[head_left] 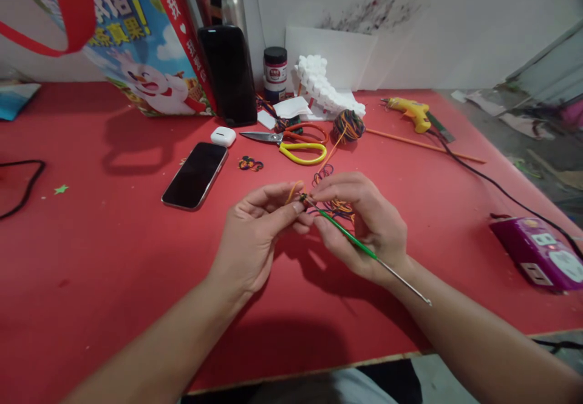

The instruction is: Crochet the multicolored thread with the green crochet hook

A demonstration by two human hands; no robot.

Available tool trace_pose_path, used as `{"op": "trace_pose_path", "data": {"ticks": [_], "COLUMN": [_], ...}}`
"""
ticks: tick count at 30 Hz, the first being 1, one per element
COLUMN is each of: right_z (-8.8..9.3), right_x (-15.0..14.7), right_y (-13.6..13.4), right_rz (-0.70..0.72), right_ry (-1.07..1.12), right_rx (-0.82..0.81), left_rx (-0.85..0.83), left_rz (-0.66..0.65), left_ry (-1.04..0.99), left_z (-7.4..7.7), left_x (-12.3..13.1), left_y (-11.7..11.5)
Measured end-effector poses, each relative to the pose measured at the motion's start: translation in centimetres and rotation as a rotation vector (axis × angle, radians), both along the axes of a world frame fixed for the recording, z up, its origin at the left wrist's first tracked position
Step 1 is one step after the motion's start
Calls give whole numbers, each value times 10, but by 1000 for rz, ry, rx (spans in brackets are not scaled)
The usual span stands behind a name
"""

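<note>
My left hand (257, 228) pinches a small dark crocheted piece (303, 198) between thumb and fingers, with an orange strand looped over the index finger. My right hand (368, 228) holds a crochet hook (348, 235) with a green grip; its front tip meets the piece and its rear end points down to the right. Loose multicoloured yarn (339, 209) lies on the table behind and below the fingers. From there a strand runs up to a yarn ball (348, 126). A small crocheted bit (250, 163) rests beyond my left hand.
On the red table (136, 270) lie a phone (195, 176), an earbud case (223, 136), scissors (303, 143), an orange stick (423, 144), a glue gun (412, 112) and a purple power box (537, 252). A gift bag (155, 58) and upright phone (228, 76) stand behind.
</note>
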State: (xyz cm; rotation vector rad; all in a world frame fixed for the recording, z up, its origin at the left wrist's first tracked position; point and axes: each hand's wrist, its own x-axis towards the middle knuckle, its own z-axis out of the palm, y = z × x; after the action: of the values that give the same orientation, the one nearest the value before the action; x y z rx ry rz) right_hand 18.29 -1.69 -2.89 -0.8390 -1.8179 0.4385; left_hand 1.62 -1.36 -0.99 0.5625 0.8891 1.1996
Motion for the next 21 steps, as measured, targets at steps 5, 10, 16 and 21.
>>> {"op": "trace_pose_path", "data": {"ticks": [5, 10, 16, 21], "right_z": [1, -3, -3, -2], "right_x": [-1, 3, 3, 2], "right_y": [2, 3, 2, 3], "right_rz": [-77, -76, -88, -65], "right_ry": [-47, -131, -147, -148], "right_rx": [18, 130, 149, 118], "left_rx": [69, 87, 46, 22], "left_rz": [31, 45, 14, -52], "left_ry": [25, 12, -81, -142], "left_z": [-4, -6, -4, -5], "left_x": [-1, 0, -1, -2], "left_y": [0, 1, 2, 2]}}
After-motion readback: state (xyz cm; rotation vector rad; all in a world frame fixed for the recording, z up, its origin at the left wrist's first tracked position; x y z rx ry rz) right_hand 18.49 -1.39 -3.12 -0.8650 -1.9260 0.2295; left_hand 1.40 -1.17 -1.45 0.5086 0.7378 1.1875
